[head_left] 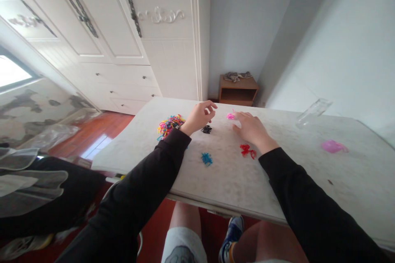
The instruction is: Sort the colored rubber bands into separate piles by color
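Observation:
My left hand (200, 116) hovers above the white table (308, 172), fingers curled toward a pinch with nothing clearly in it, between a mixed pile of coloured rubber bands (169, 125) and a small black bunch (206, 129). My right hand (250, 128) lies on the table with fingers stretched out, its fingertips right beside a small pink bunch (230, 116). A red bunch (247, 151) lies by my right wrist. A blue bunch (206, 158) sits nearer to me, between my forearms.
A clear glass jar (312, 112) lies on its side at the far right, a pink lid (332, 146) nearer. White wardrobe doors stand behind the table, a small wooden nightstand (237, 90) in the corner. Dark clothing and plastic lie at left.

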`<state>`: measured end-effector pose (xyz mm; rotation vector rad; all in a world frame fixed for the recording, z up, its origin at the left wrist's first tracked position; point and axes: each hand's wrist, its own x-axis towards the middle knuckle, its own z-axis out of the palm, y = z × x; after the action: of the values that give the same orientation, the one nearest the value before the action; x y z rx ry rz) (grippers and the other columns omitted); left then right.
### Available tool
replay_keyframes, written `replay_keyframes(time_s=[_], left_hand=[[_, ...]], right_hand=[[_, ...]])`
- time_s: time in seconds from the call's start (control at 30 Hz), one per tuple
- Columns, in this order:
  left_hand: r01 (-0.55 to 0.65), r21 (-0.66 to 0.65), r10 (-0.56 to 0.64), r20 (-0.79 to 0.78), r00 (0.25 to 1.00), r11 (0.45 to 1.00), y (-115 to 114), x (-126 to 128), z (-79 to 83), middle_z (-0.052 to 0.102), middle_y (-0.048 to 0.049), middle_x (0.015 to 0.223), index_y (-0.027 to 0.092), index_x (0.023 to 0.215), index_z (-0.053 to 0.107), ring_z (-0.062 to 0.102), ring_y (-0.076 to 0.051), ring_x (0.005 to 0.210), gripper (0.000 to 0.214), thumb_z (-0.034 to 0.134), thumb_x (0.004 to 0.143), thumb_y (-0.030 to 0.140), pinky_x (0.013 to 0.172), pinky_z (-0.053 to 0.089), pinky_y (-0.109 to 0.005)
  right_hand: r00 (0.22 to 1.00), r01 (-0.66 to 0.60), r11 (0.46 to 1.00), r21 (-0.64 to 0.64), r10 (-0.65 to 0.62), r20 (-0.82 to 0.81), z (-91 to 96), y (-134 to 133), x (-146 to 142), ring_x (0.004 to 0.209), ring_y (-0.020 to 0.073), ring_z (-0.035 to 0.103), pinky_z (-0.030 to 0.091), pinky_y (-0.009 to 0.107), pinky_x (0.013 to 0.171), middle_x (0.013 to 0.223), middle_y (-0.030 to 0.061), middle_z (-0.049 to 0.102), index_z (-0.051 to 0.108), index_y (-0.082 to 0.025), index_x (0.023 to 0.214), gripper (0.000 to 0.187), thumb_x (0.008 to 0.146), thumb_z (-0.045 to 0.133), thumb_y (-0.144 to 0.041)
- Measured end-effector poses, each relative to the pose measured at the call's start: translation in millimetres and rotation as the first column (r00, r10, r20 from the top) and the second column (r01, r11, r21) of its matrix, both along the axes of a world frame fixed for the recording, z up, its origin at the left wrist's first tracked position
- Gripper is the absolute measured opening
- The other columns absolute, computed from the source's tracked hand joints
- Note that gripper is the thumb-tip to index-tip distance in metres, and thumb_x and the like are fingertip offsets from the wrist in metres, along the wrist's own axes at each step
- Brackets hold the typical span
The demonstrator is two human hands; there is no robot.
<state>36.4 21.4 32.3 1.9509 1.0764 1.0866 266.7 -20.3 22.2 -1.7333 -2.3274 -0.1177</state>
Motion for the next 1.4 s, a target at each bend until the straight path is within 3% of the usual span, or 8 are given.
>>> replay_keyframes(time_s=[0.23,0.6,0.93,1.07,1.2,1.27,1.4], left_hand=[[0.011,0.023,-0.010,-0.038,0.999,1.000,2,-1,-2.2,0.066,-0.0001,0.081,0.015,0.100,0.066,0.063,-0.007,0.054,0.017,0.059,0.085,0.014,0.052,0.044,-0.019],[-0.014,0.038,0.017,-0.066,0.998,0.999,0,-2,1.4,0.066,-0.0001,0.079,0.016,0.097,0.067,0.063,-0.007,0.053,0.015,0.059,0.085,0.015,0.051,0.044,-0.019],[-0.044,0.032,0.049,-0.205,0.977,0.999,11,-38,17.2,0.058,0.0019,0.053,0.015,0.075,0.066,0.053,-0.007,0.045,0.016,0.067,0.084,0.029,0.047,0.037,-0.020],[-0.084,-0.001,0.083,-0.143,0.986,0.996,13,-38,17.4,0.057,0.0018,0.051,0.016,0.070,0.065,0.052,-0.007,0.044,0.018,0.070,0.082,0.029,0.046,0.037,-0.019],[-0.137,-0.128,0.140,0.015,0.990,0.982,8,-38,20.0,0.055,0.0025,0.048,0.016,0.066,0.062,0.050,-0.007,0.042,0.023,0.070,0.081,0.031,0.045,0.038,-0.020],[-0.162,-0.154,0.158,-0.036,0.987,0.975,-1,-46,23.9,0.055,0.0021,0.048,0.017,0.065,0.062,0.050,-0.008,0.043,0.023,0.071,0.080,0.032,0.045,0.038,-0.020],[-0.115,-0.137,0.063,-0.338,0.939,0.984,-39,-73,29.9,0.064,-0.0010,0.055,0.018,0.065,0.070,0.056,-0.011,0.051,0.019,0.071,0.076,0.033,0.048,0.039,-0.021]], right_hand=[[1.000,-0.019,0.997,-0.077,0.019,0.008,-3.4,1,1,0.126,0.0322,0.061,0.050,0.047,0.098,0.136,0.0151,0.068,0.059,-0.020,0.141,0.045,0.098,0.055,-0.035],[0.998,-0.006,0.999,-0.043,0.004,-0.055,-3.0,1,6,0.126,0.0323,0.060,0.049,0.049,0.100,0.136,0.0131,0.068,0.062,-0.021,0.136,0.041,0.097,0.055,-0.032],[0.999,0.001,1.000,0.022,0.000,-0.042,3.9,-3,2,0.124,0.0329,0.060,0.047,0.048,0.098,0.134,0.0145,0.068,0.064,-0.019,0.130,0.037,0.096,0.055,-0.031],[1.000,-0.003,0.999,0.045,0.004,-0.015,7.5,-6,2,0.122,0.0329,0.060,0.046,0.049,0.097,0.133,0.0152,0.068,0.065,-0.019,0.127,0.035,0.096,0.056,-0.030],[1.000,-0.010,0.997,0.078,0.011,-0.007,11.3,-11,3,0.121,0.0331,0.060,0.045,0.049,0.097,0.133,0.0158,0.068,0.066,-0.018,0.126,0.034,0.096,0.055,-0.029],[1.000,-0.013,0.995,0.099,0.015,-0.019,12.9,-14,4,0.120,0.0325,0.060,0.045,0.048,0.097,0.133,0.0153,0.069,0.066,-0.019,0.125,0.033,0.096,0.055,-0.029],[0.998,-0.013,0.991,0.131,0.020,-0.056,14.9,-18,5,0.118,0.0320,0.060,0.044,0.046,0.095,0.130,0.0151,0.071,0.067,-0.019,0.123,0.031,0.096,0.054,-0.030]])
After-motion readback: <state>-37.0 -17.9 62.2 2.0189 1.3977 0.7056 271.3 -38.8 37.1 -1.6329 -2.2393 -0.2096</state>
